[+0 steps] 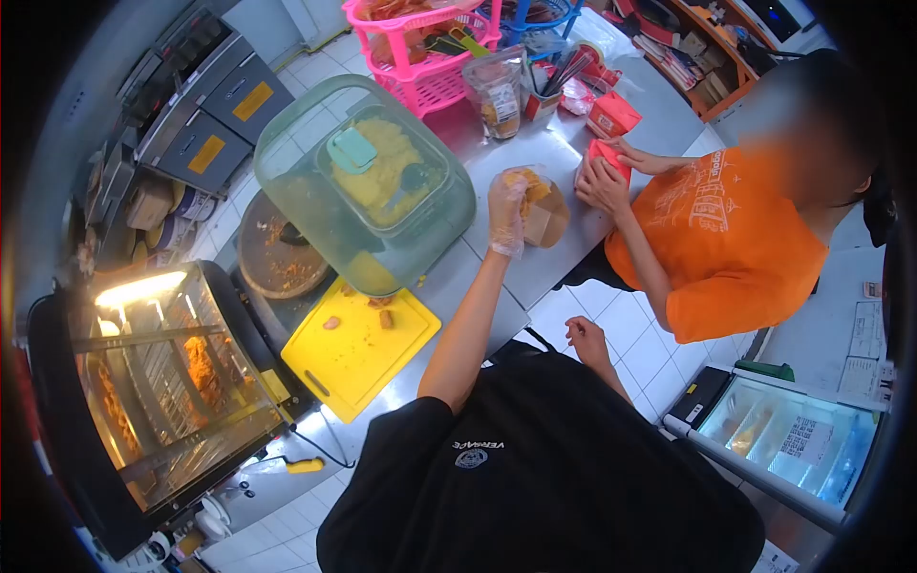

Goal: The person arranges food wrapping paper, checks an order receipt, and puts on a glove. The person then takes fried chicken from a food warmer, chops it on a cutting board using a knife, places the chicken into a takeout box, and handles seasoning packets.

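My left hand [506,212], in a clear plastic glove, is at the left side of a brown paper box [547,222]. Its fingers are bent against the orange-brown food [528,184] at the box's upper left; what they grip is hard to tell. My right hand [587,339] is bare and hangs in front of my body, away from the table, its fingers loosely curled and apart with nothing in them. A large greenish clear tub [430,234], with yellow food and a turquoise item inside its inner container, stands left of my left hand.
A yellow cutting board [368,358] holds small food pieces beside a round board [277,263]. A lit display warmer [162,382] is at left. Pink baskets [425,72] stand at the back. At right, a co-worker in orange [731,248] handles a red box [608,160].
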`<move>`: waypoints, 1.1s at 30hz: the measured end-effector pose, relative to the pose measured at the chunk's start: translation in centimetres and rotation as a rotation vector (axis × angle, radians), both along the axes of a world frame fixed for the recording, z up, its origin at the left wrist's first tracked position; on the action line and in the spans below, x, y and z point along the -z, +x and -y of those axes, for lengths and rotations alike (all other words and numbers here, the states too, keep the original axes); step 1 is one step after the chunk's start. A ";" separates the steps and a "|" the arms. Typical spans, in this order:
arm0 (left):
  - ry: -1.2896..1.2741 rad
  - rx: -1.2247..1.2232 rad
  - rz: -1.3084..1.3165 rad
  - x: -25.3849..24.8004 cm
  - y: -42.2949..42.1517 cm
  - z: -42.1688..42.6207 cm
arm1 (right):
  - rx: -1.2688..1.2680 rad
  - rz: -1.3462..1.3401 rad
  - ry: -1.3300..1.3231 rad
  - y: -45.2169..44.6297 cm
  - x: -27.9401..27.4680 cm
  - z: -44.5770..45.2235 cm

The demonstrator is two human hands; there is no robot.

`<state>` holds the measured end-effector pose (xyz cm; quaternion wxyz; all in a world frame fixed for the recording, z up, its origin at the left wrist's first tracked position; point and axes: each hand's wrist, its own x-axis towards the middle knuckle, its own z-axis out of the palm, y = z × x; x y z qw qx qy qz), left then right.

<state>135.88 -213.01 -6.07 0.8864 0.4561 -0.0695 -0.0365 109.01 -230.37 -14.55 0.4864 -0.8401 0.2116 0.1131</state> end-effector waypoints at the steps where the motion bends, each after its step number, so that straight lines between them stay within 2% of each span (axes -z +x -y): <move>1: 0.028 0.018 0.013 1.5 0.8 1.1 | 0.017 -0.004 -0.003 -0.4 0.0 0.5; 2: 0.057 0.038 0.024 3.0 1.2 2.2 | 0.037 -0.012 -0.006 -1.1 0.0 1.0; 5: 0.070 0.116 -0.031 2.6 1.0 2.2 | 0.073 -0.018 -0.002 -3.1 1.3 2.4; 11: -0.020 0.222 0.089 5.2 2.5 1.7 | 0.092 -0.068 -0.011 -3.1 0.6 2.8; 23: 0.046 0.322 0.172 4.8 5.0 1.5 | 0.101 -0.087 0.012 -2.3 0.0 1.5; 26: 0.063 0.283 0.244 0.6 4.0 0.4 | 0.110 -0.077 0.000 -2.7 0.0 1.0; 29: -0.079 0.266 0.121 -1.0 3.6 -0.9 | 0.114 -0.054 -0.001 -3.2 0.6 0.7; 32: -0.190 0.193 0.120 -7.3 -0.7 -5.9 | 0.107 -0.044 0.018 -2.9 1.0 -0.2; 33: -0.095 0.223 0.073 -6.8 -2.0 -8.2 | 0.103 -0.034 0.038 -2.9 1.4 -0.3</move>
